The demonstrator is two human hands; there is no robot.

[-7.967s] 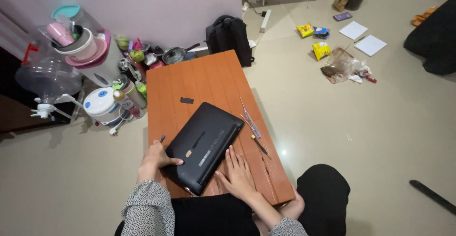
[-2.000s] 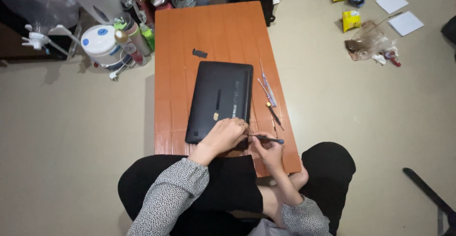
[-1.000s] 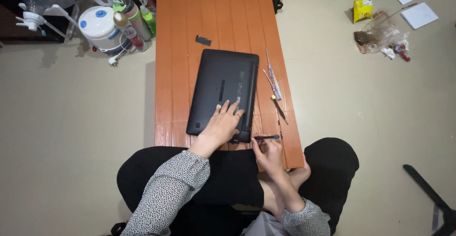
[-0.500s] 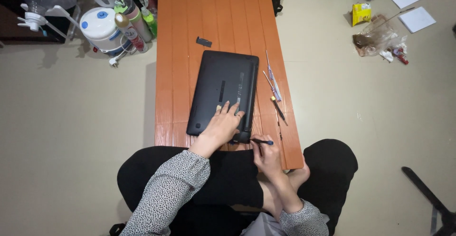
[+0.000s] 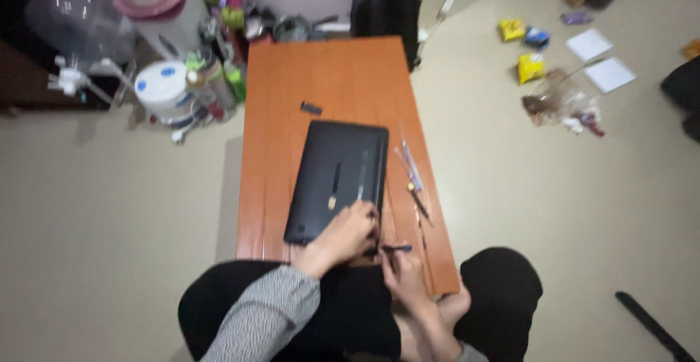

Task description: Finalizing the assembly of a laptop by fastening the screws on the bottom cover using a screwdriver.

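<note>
Items I log beyond the work in hand:
- Black backpack [image 5: 385, 8], on the floor against the far end of the desk [image 5: 332, 78].
- White round tub with blue marks [image 5: 162, 85], left of the desk, among bottles [image 5: 217, 78] and a clear plastic container [image 5: 80, 30].
- Small black strip [image 5: 311, 107], lying alone on the orange desk top.
- Yellow snack packets [image 5: 530, 67] and a crumpled clear bag [image 5: 558, 103], on the floor to the right.
- Two white paper sheets [image 5: 599, 59], near the packets.
- Dark long object [image 5: 649, 325], floor, lower right; I cannot tell its kind.
</note>
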